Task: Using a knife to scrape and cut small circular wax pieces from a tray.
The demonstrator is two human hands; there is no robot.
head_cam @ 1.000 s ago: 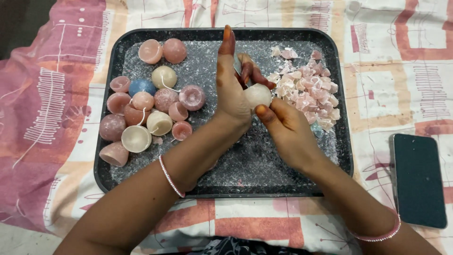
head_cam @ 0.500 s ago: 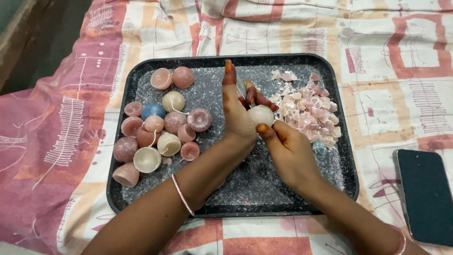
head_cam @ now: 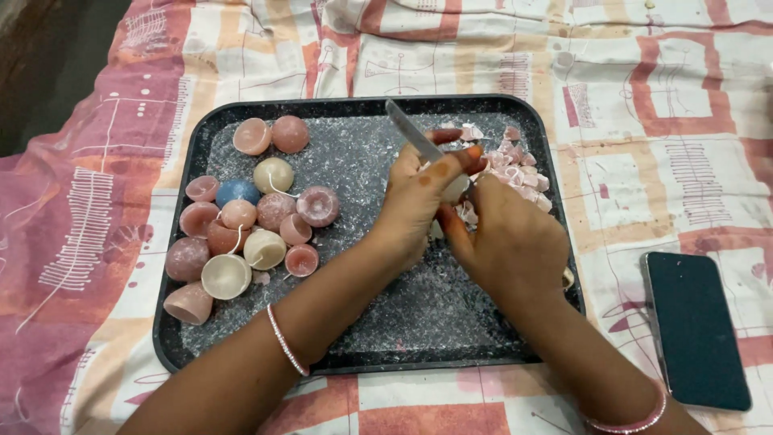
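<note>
Your left hand (head_cam: 423, 197) grips a knife (head_cam: 412, 133), right hand (head_cam: 511, 246) clutches a candle (head_cam: 457, 189) over the tray (head_cam: 362, 109); phone (head_cam: 696, 326) right of it.

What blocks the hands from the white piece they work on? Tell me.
Nothing visible does. The left hand and right hand already meet around the white piece over the tray, with a knife sticking up between them. The wax cups sit off to the left, the chips behind.
</note>
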